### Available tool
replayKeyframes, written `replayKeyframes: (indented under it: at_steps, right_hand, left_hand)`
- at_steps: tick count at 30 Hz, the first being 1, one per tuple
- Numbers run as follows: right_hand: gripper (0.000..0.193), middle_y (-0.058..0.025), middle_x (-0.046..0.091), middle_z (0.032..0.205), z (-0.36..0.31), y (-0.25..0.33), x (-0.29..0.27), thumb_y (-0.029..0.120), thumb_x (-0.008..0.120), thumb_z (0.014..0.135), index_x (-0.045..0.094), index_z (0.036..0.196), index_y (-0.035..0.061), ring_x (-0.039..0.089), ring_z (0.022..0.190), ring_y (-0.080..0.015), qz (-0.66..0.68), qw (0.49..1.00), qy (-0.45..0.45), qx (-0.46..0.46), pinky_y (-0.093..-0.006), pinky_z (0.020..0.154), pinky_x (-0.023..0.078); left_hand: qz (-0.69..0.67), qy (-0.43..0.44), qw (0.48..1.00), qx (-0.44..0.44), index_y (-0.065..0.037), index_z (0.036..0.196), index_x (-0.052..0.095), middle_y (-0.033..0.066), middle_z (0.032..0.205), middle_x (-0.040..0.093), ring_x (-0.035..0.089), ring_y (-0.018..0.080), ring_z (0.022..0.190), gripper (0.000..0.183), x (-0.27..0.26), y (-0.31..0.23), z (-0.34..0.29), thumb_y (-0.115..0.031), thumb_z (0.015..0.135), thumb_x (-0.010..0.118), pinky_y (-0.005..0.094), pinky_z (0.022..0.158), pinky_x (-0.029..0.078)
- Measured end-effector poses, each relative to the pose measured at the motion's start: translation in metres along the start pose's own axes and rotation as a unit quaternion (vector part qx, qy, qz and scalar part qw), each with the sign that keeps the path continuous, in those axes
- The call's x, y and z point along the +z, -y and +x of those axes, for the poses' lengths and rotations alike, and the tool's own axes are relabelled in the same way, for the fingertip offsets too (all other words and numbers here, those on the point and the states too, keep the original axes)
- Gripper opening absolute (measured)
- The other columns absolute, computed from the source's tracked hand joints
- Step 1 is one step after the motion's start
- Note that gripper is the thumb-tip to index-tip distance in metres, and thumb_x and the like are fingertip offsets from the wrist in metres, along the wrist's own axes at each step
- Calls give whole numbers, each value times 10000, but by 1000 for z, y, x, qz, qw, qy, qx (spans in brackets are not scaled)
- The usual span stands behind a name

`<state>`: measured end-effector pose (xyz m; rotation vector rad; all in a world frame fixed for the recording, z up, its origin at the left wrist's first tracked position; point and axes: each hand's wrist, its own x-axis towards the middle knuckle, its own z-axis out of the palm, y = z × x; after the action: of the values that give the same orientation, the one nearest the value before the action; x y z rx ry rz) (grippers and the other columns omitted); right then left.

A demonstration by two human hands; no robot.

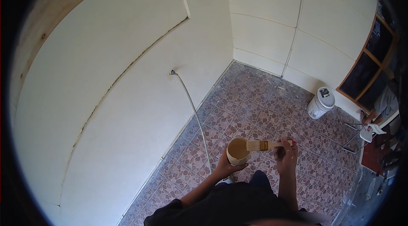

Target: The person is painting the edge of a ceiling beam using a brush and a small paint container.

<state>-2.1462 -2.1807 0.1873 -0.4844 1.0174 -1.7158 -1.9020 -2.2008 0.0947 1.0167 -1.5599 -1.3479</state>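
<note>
My left hand (226, 165) is wrapped round a cup-shaped container (238, 158) with pale sides and a tan inside. How much it holds I cannot make out. In my right hand (286, 158) is a flat paintbrush (275, 144) with a pale wooden handle and a red end. Its light bristles point left and lie at the container's right rim; whether they touch it I cannot tell. Both hands are in front of my dark shirt, above the tiled floor.
A cream wall (140, 111) with a cracked seam runs along the left. From it a pale cable (193, 107) hangs down to the floor. A lidded white bucket (321, 103) stands near the back wall. At the right are a dark-paned window (367, 73) and a seated person (384, 107).
</note>
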Motion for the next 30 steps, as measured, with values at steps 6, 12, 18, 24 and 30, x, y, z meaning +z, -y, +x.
replayKeyframes:
  at_steps: [6, 12, 18, 24, 30]
  right_hand:
    - [117, -78, 705, 877, 81, -2, 1, 166, 682, 1041, 660, 1034, 51, 665, 615, -142, 20, 1000, 12, -3, -254, 440, 462]
    - [122, -80, 712, 878, 192, 12, -12, 172, 680, 1040, 665, 1023, 52, 666, 606, -133, 18, 997, 65, 36, -249, 436, 468]
    - [149, -76, 695, 820, 297, 60, -6, 175, 670, 1049, 666, 1000, 34, 647, 577, -117, 9, 992, 124, 35, -247, 427, 462]
    - [149, -76, 691, 802, 373, 76, -9, 171, 665, 1052, 668, 1005, 29, 624, 551, -109, -7, 984, 173, 46, -246, 429, 457]
    - [196, -68, 667, 726, 396, 72, 16, 208, 662, 1060, 678, 1002, 21, 585, 520, -102, -3, 976, 199, 91, -243, 443, 415]
  left_hand:
    - [-8, -49, 999, -12, -24, 1529, 375, 153, 1427, 599, 607, 267, 1330, 1009, 14, 14, 61, -224, 754, 990, 429, 1117, 500]
    - [17, -74, 997, -11, -23, 1530, 385, 152, 1428, 601, 600, 261, 1337, 993, 45, 11, 146, -212, 762, 985, 429, 1121, 492]
    - [41, -135, 990, -30, -27, 1513, 412, 151, 1420, 615, 611, 261, 1325, 962, 81, -6, 216, -221, 765, 986, 430, 1106, 505]
    - [31, -209, 977, -21, -31, 1445, 484, 129, 1359, 654, 645, 245, 1272, 875, 113, -25, 260, -184, 750, 994, 419, 1076, 530]
    - [27, -244, 968, -42, -27, 1509, 406, 145, 1389, 630, 625, 253, 1301, 957, 115, -14, 276, -210, 769, 984, 420, 1080, 524]
